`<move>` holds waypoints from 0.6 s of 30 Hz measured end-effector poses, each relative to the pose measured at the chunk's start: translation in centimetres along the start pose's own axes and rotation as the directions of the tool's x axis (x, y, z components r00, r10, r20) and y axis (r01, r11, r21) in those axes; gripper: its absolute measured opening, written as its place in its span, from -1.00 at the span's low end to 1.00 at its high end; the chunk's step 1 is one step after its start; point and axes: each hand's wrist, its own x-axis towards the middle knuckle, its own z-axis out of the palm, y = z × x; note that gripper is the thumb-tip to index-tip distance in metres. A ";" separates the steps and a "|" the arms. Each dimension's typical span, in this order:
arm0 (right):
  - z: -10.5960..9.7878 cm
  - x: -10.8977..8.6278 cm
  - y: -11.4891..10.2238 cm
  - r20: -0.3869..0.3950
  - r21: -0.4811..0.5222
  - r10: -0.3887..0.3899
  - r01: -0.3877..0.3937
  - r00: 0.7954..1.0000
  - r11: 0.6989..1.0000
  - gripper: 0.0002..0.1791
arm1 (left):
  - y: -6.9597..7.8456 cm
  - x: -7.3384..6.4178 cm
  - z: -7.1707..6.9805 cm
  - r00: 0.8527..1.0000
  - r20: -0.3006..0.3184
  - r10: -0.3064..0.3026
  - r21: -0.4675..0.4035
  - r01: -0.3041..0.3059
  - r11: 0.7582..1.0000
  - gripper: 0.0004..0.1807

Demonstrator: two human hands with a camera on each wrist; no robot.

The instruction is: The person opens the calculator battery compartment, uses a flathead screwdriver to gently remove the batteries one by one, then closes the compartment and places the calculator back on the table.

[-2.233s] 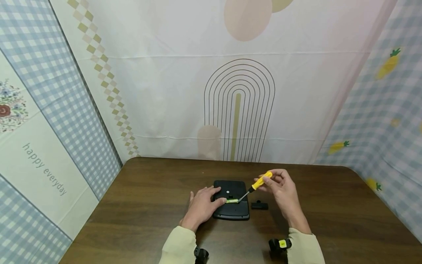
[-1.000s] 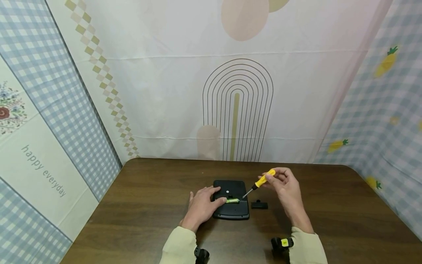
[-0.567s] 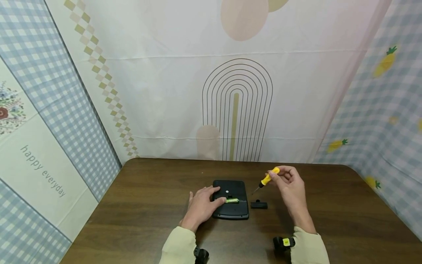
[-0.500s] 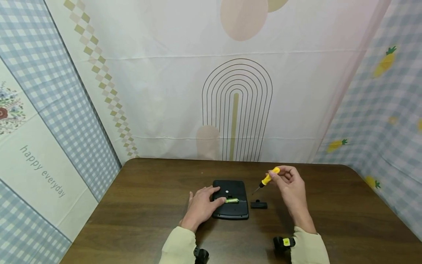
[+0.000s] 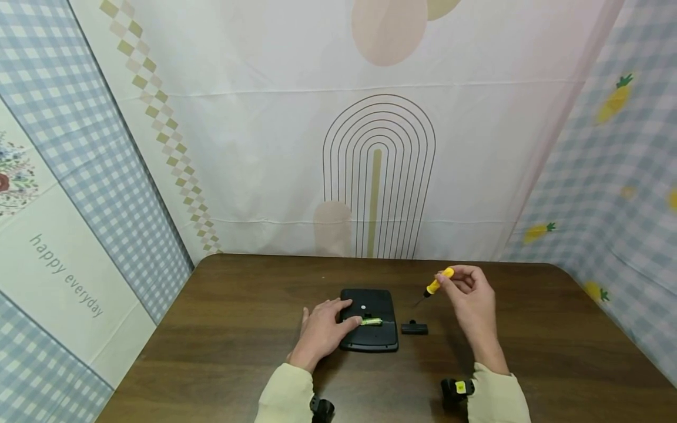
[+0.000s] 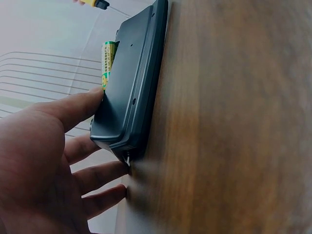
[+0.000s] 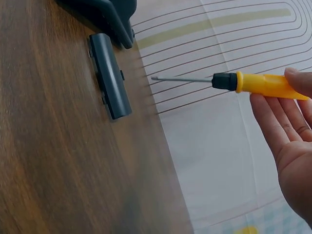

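A flat black device [image 5: 376, 339] lies on the table with its battery bay facing up. In the bay is a green and yellow battery [image 6: 107, 61], its left end under my left thumb. My left hand [image 5: 319, 332] rests along the device's left side with the fingers extended, the index fingertip on its top face. Between thumb and fingers, my right hand [image 5: 473, 302] holds a yellow-handled screwdriver [image 7: 265, 85] by the handle. Its metal shaft points down to the left, clear of the device, in the air above a black battery cover [image 7: 110, 78].
The battery cover lies just right of the device on the brown wooden table [image 5: 238, 329]. A printed cloth [image 5: 264, 147] hangs behind the table's back edge. Each wrist carries a small black camera, such as the right wrist camera [image 5: 456, 389].
My right hand has drawn the screwdriver away from the battery's right end, up and to the right. The left hand, battery and device stay where they were.
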 end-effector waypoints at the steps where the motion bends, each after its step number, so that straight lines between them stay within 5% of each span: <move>1: 0.0 0.0 0.0 -0.011 -0.010 -0.006 0.006 1.000 1.000 -0.57 | 0.0 0.0 0.0 1.000 0.000 0.000 0.001 0.000 1.000 -0.38; 18: -0.5 0.2 0.6 -0.145 -0.079 -0.049 0.038 0.988 0.996 -0.62 | 0.1 0.0 0.0 1.000 0.008 -0.011 0.002 0.011 1.000 -0.38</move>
